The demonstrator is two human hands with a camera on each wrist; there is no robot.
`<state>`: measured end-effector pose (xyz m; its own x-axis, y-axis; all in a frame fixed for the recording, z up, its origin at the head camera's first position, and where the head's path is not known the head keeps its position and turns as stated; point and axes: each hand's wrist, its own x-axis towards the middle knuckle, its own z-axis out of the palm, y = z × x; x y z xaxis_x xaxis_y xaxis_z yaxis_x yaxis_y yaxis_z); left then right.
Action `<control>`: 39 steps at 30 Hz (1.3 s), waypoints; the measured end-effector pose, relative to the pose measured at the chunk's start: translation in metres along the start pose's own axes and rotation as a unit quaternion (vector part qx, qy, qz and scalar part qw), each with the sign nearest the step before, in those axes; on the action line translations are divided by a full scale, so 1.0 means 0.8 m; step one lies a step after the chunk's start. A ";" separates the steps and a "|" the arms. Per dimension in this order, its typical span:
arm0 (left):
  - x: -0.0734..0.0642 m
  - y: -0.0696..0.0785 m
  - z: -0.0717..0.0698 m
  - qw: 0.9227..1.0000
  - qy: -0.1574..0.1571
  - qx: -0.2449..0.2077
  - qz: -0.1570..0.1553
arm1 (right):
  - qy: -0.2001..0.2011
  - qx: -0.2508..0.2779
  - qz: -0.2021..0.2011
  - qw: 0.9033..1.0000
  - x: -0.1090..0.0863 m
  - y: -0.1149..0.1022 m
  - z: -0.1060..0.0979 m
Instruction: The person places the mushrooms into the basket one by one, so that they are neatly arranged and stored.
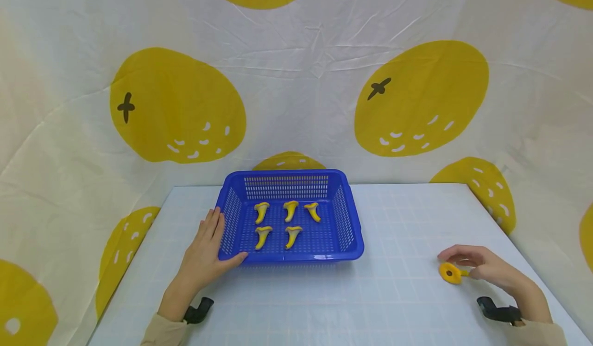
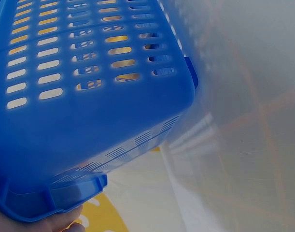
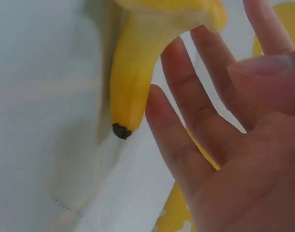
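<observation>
A blue plastic basket with slotted walls stands at the table's middle, several yellow chanterelle mushrooms laid in two rows on its floor. At its front left corner my left hand rests with straight fingers along the side rim and the thumb on the front rim. In the left wrist view, fingers show below the basket's rim. Far to the right, my right hand is at another yellow chanterelle, its cap towards the basket. The right wrist view shows loosely spread fingers beside its stem, the thumb apart from it.
The table has a pale checked cover. Behind it hangs a white cloth printed with large yellow fruit. A black wrist mount sits by the left wrist, another black mount by the right.
</observation>
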<state>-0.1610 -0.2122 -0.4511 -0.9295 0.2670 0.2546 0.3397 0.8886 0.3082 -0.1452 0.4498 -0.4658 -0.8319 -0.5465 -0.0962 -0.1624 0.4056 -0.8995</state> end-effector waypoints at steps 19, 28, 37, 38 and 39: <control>0.001 0.002 -0.003 1.000 -0.001 -0.007 -0.007 | 0.010 -0.053 0.045 0.998 0.002 0.015 0.008; -0.001 0.003 -0.003 1.000 -0.002 -0.010 -0.005 | 0.029 -0.058 0.102 0.993 0.008 0.008 0.017; 0.000 0.003 -0.003 1.000 -0.002 -0.005 -0.004 | 0.055 -0.089 0.095 0.990 0.015 0.004 0.028; 0.000 0.004 -0.003 1.000 -0.001 -0.004 -0.003 | 0.059 -0.096 0.095 0.989 0.016 0.003 0.030; 0.000 0.004 -0.003 1.000 -0.001 -0.004 -0.002 | 0.062 -0.101 0.095 0.988 0.017 0.003 0.031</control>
<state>-0.1593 -0.2105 -0.4483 -0.9313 0.2630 0.2520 0.3362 0.8870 0.3167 -0.1438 0.4252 -0.4798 -0.9138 -0.3585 -0.1909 -0.0902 0.6374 -0.7653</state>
